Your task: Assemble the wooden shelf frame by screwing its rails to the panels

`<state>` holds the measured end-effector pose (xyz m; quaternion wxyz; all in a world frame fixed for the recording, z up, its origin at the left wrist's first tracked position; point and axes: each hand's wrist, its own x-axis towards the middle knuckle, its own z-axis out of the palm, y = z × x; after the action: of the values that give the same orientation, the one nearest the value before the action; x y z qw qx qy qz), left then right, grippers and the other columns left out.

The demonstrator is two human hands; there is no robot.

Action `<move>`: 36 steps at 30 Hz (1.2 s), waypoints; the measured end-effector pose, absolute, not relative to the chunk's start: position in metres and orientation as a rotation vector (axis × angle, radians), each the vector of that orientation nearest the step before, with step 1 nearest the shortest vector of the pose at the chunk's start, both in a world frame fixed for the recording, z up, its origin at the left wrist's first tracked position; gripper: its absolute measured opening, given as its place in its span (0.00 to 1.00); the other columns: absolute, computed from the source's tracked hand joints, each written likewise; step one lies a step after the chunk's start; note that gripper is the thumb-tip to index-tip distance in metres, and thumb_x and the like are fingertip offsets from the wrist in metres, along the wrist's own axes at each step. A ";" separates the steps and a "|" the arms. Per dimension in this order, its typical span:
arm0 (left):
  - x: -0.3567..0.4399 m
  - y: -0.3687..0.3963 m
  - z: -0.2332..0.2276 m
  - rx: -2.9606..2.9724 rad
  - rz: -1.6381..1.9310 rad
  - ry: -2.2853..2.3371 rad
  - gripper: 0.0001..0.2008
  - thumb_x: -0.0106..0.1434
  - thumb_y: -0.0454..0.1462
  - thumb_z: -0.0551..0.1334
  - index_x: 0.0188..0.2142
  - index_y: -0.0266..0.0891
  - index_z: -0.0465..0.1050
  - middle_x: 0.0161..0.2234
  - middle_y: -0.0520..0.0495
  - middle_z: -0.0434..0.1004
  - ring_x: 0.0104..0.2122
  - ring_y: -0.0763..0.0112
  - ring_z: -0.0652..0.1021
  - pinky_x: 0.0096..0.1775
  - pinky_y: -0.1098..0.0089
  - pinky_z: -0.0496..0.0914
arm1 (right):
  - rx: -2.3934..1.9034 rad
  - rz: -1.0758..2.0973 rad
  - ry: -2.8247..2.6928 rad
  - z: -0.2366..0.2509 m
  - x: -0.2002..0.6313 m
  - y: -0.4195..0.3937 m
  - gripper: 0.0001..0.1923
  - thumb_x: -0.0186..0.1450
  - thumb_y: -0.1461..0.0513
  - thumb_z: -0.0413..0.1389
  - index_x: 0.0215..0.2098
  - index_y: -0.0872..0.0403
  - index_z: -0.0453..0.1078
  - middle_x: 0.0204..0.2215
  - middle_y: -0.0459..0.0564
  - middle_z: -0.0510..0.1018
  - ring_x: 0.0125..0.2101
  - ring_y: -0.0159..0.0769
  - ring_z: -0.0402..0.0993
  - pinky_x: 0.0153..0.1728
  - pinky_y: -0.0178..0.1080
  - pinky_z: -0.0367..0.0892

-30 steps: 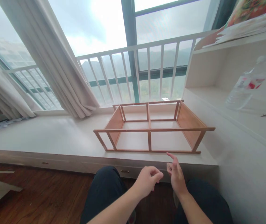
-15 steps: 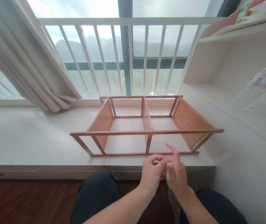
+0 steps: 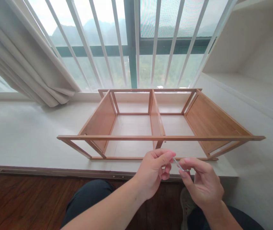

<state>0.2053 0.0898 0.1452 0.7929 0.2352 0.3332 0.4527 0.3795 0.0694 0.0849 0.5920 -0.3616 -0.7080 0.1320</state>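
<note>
A thin metal hex key [image 3: 177, 164], bent near one end, spans the gap between my two hands. My left hand [image 3: 152, 172] pinches its upper end between thumb and fingertips. At the bent lower end, my right hand [image 3: 202, 183] holds it between thumb and index finger. Just beyond my hands, a wooden shelf frame [image 3: 117, 137] lies on its side, with its panels standing upright. Its near rail has a small fitting [image 3: 165, 141] by the middle panel. My hands hide part of the frame's lower front rail.
The frame rests on a white window ledge [image 3: 26, 134]. Behind it are white window bars [image 3: 154, 48], with a grey curtain [image 3: 31, 57] at left. A white wall unit [image 3: 249, 111] bounds the right side. My knees and a shoe [image 3: 186, 204] are below, over dark wood floor [image 3: 19, 201].
My hands have drawn slightly apart, and the hex key now shows between them. My right index finger has curled in from pointing up. The view has tilted down and closer to the frame.
</note>
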 end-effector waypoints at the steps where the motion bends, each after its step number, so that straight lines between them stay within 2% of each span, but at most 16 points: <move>1: 0.204 0.091 0.146 0.485 0.948 0.701 0.18 0.51 0.45 0.79 0.31 0.35 0.77 0.24 0.54 0.68 0.20 0.82 0.62 0.20 0.76 0.49 | -0.805 0.324 -1.657 0.086 0.379 0.071 0.23 0.65 0.72 0.61 0.56 0.51 0.70 0.39 0.51 0.82 0.35 0.35 0.79 0.33 0.37 0.77; 9: 0.198 0.101 0.145 0.415 0.875 0.633 0.15 0.57 0.43 0.77 0.29 0.34 0.78 0.22 0.54 0.65 0.20 0.83 0.61 0.21 0.77 0.47 | -0.703 0.429 -1.718 0.098 0.378 0.081 0.27 0.63 0.75 0.60 0.57 0.50 0.71 0.40 0.53 0.83 0.39 0.41 0.82 0.38 0.46 0.80; 16: 0.200 0.103 0.145 0.368 0.798 0.620 0.14 0.56 0.43 0.77 0.30 0.35 0.80 0.21 0.53 0.67 0.20 0.82 0.61 0.21 0.77 0.48 | -0.682 0.414 -1.777 0.112 0.372 0.082 0.23 0.63 0.76 0.59 0.52 0.51 0.72 0.40 0.52 0.85 0.35 0.38 0.82 0.34 0.40 0.81; 21: 0.199 0.107 0.145 0.383 0.816 0.661 0.14 0.55 0.44 0.77 0.29 0.35 0.80 0.20 0.52 0.68 0.19 0.82 0.62 0.21 0.77 0.48 | -0.677 0.367 -1.836 0.114 0.374 0.083 0.29 0.62 0.77 0.60 0.57 0.50 0.71 0.39 0.49 0.85 0.36 0.38 0.82 0.36 0.41 0.82; 28: 0.199 0.107 0.145 0.415 0.825 0.655 0.13 0.56 0.44 0.77 0.31 0.35 0.83 0.24 0.51 0.69 0.20 0.83 0.63 0.21 0.77 0.48 | -0.694 0.384 -1.787 0.114 0.368 0.086 0.29 0.62 0.78 0.60 0.57 0.51 0.70 0.39 0.49 0.82 0.36 0.36 0.79 0.35 0.40 0.80; 36: 0.196 0.107 0.147 0.430 0.859 0.695 0.13 0.56 0.43 0.77 0.30 0.34 0.82 0.23 0.52 0.68 0.21 0.82 0.64 0.22 0.77 0.50 | -0.646 0.369 -1.764 0.112 0.359 0.092 0.31 0.62 0.79 0.60 0.59 0.51 0.71 0.38 0.49 0.83 0.35 0.35 0.79 0.35 0.41 0.80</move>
<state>0.1956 0.1069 0.1468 0.8294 0.2027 0.3275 0.4047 0.3591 0.0922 0.1122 0.5756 -0.2759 -0.7534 0.1576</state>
